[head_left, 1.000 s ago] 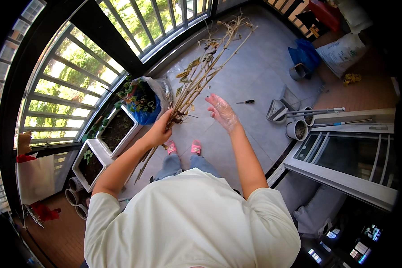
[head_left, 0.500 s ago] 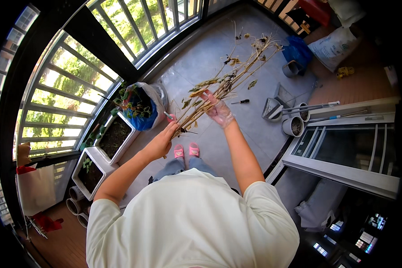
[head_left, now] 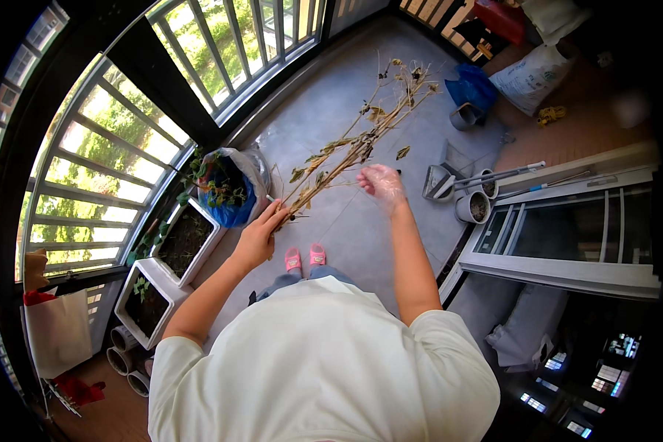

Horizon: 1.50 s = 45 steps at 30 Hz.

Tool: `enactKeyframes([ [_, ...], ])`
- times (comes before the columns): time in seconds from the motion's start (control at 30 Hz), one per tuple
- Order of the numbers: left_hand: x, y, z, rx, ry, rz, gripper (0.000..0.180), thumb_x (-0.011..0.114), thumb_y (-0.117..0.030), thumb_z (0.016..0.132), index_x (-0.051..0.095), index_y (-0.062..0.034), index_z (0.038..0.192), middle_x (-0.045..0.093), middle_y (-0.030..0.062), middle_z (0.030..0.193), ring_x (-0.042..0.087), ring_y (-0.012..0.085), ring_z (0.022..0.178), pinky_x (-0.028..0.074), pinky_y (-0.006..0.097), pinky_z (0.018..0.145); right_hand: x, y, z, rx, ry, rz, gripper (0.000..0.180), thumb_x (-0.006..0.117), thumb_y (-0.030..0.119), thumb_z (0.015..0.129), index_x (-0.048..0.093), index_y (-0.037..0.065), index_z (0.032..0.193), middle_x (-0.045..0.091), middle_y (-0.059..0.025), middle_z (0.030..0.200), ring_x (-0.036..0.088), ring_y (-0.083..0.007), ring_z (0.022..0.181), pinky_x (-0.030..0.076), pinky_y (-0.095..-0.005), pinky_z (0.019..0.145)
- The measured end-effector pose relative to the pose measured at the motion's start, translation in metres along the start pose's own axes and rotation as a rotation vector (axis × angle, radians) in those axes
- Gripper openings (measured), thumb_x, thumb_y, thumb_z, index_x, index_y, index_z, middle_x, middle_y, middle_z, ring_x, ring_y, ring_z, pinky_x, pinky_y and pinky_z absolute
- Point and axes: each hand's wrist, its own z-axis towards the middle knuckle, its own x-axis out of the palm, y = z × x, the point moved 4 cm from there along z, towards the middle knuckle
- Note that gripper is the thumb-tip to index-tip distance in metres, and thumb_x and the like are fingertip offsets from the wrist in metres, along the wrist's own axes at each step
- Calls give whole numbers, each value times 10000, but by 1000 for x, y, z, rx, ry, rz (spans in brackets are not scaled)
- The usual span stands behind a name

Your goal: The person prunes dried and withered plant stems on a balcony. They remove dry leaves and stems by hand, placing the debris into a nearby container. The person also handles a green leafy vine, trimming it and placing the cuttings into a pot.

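Note:
My left hand (head_left: pixel 259 237) is closed round the lower ends of a bundle of dry plant stalks (head_left: pixel 353 151). The stalks slant away to the upper right, with shrivelled brown leaves and dark seed heads along them. My right hand (head_left: pixel 381 184), in a clear plastic glove, is beside the bundle on its right, fingers curled. A thin dry stem runs from the bundle to its fingertips. A loose-looking leaf (head_left: pixel 403 152) hangs right of the stalks. A small pale-tipped thing (head_left: pixel 271 198) shows beside my left fingers; its kind is unclear.
A bag-lined bin (head_left: pixel 261 173) with green cuttings and white planters (head_left: pixel 217 237) of soil stand along the railing at left. On the right are a dustpan (head_left: pixel 438 182), round pots (head_left: pixel 473 208), a blue bag (head_left: pixel 470 85) and a white sack (head_left: pixel 532 77). Pink slippers (head_left: pixel 293 259) are below.
My right hand has let go of the main bundle and moved right, away from it. My left hand still holds the stalks, now slightly lower and farther left.

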Motion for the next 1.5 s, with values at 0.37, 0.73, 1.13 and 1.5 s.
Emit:
enactKeyframes([
  [0.37, -10, -3, -19, 57, -50, 223, 660, 473, 142, 564, 474, -134, 1164, 363, 121, 1290, 531, 319, 918, 462, 356, 737, -17, 78, 35, -65, -424, -478, 306, 611, 260, 753, 559, -37, 806, 569, -84, 740, 571, -168, 642, 508, -272, 545],
  [0.73, -13, 20, -49, -61, -213, 166, 674, 448, 126, 611, 368, -108, 1238, 462, 141, 1178, 518, 322, 961, 457, 374, 732, 5, 44, 55, 26, -172, -75, 162, 475, 119, 828, 485, -42, 823, 579, -163, 741, 564, -198, 531, 490, -260, 437],
  [1.13, -27, 42, -70, -40, -235, 313, 632, 472, 100, 604, 407, -72, 1209, 498, 110, 1131, 550, 276, 795, 464, 340, 647, 18, 49, 65, 223, 15, -243, 157, 508, 177, 850, 443, 38, 882, 520, -38, 669, 369, -41, 439, 311, -142, 358],
  [1.5, -43, 89, -114, -268, -130, 222, 623, 470, 86, 617, 385, -109, 1203, 538, 144, 1012, 533, 324, 834, 455, 392, 683, 2, 84, 100, 42, -44, 61, 142, 433, 174, 846, 431, 67, 752, 278, 37, 441, 241, -81, 333, 171, -239, 330],
])
